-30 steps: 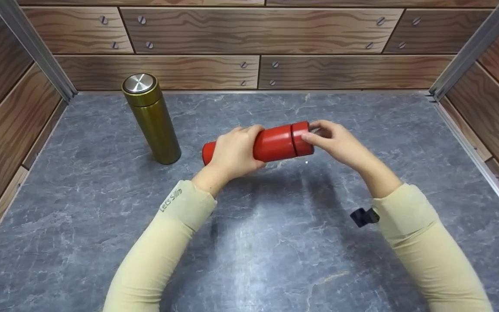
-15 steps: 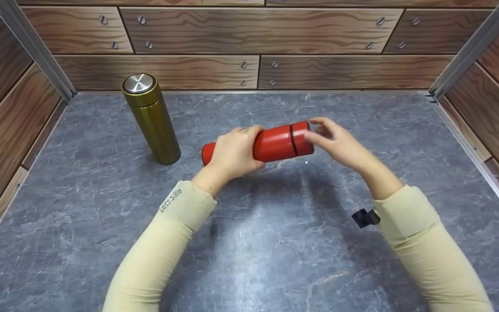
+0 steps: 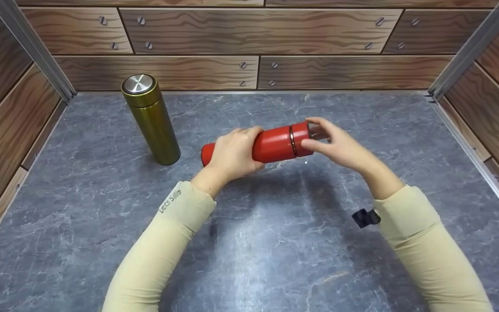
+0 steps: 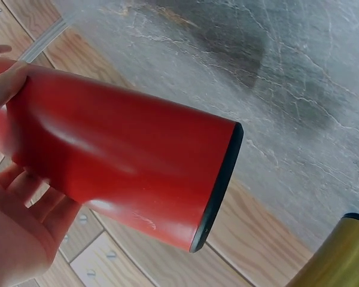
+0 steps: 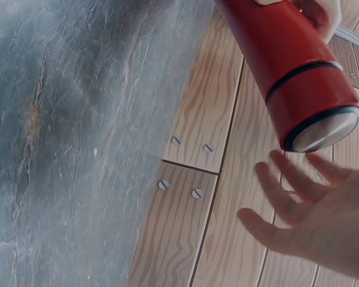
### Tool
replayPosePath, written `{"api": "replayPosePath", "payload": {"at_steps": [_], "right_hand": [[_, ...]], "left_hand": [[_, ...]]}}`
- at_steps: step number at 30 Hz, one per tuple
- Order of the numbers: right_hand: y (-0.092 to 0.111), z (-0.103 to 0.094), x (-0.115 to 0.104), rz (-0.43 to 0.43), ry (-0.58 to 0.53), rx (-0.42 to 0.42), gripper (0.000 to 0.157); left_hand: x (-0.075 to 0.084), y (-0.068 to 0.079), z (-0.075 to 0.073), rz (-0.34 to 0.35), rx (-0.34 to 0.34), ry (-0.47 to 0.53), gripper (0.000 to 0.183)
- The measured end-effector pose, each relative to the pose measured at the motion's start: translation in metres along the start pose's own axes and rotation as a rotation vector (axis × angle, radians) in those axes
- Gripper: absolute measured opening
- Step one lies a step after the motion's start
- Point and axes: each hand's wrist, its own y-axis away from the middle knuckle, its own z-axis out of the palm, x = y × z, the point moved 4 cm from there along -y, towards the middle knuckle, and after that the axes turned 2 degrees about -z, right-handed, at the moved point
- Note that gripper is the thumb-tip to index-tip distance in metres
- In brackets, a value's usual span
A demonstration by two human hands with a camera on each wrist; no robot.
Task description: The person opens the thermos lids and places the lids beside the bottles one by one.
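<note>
My left hand (image 3: 234,151) grips a red vacuum flask (image 3: 274,144) round its body, holding it nearly level above the table. The black-rimmed base (image 4: 218,191) shows large in the left wrist view. At the right end sits the red lid (image 3: 302,139), on the flask, its silver top (image 5: 326,131) facing my right hand (image 3: 342,145). That hand is spread around the lid end, thumb and index overlapping the lid's edge in the head view. In the right wrist view its loosely bent fingers (image 5: 281,185) stand apart from the silver top.
An olive-gold flask (image 3: 154,125) with a silver-topped lid stands upright at the back left. The grey marbled table (image 3: 249,242) is bounded by wood-patterned walls (image 3: 254,32) at the back and sides, with metal corner posts.
My right hand has drawn off the lid a little, then moved back around it with fingers spread. A glint now shows in the seam below the lid. The left hand stays put.
</note>
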Motion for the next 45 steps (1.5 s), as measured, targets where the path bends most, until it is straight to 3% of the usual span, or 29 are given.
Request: {"api": "replayPosePath", "payload": {"at_steps": [4,9,12,19,27,33,38,45], "right_hand": [[-0.0005,0.0002,0.0028,0.076,-0.001,0.018,0.064],[-0.0009,0.0000,0.0012,0.038,-0.010,0.033,0.058],[-0.0005,0.0003,0.0000,0.015,-0.016,0.027,0.062],[0.0006,0.0009,0.0015,0.085,-0.031,0.026,0.062],[-0.0003,0.0025,-0.0003,0.002,-0.015,-0.028,0.051],[0.0004,0.0043,-0.0004,0.027,0.003,-0.033,0.060],[-0.0017,0.0052,-0.0008,0.059,0.003,0.003,0.057],[0.0003,0.0050,-0.0037,-0.005,-0.003,-0.007,0.052]], "left_hand": [[0.0010,-0.0002,0.0007,0.003,-0.001,0.009,0.065],[0.0014,-0.0003,0.0003,0.005,-0.002,0.017,0.066],[0.0003,-0.0003,0.0005,-0.002,0.001,0.018,0.066],[0.0024,-0.0005,0.0000,0.002,-0.008,0.016,0.066],[0.0015,0.0020,-0.0015,0.009,0.004,-0.009,0.069],[0.0011,0.0025,-0.0005,0.002,-0.002,-0.011,0.070],[0.0026,0.0019,-0.0009,0.002,0.000,-0.004,0.070],[0.0030,0.0021,0.0004,0.007,-0.007,0.002,0.068]]}}
